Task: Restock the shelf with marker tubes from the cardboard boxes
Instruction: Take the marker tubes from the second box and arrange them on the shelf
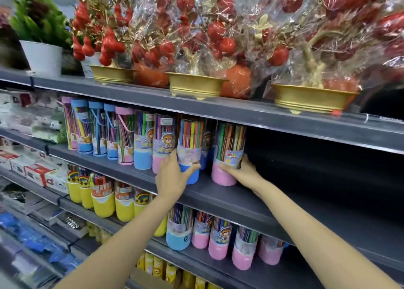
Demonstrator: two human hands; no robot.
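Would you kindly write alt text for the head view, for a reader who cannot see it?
A person's left hand grips a blue-based marker tube and the right hand a pink-based marker tube, both standing on a dark shelf beside a row of similar tubes.

The pink-based tube [228,155], gripped by the right hand [242,171], bears the only print that reads: red letters "WA…" with "COLOR P…" beneath, just above the fingertips [223,165], the rest curving out of sight. The blue-based tube [189,151] in the left hand [172,177] has a label above the thumb [192,166], too blurred to read. Small white stickers [167,120] on the tubes left of that hand are illegible too.
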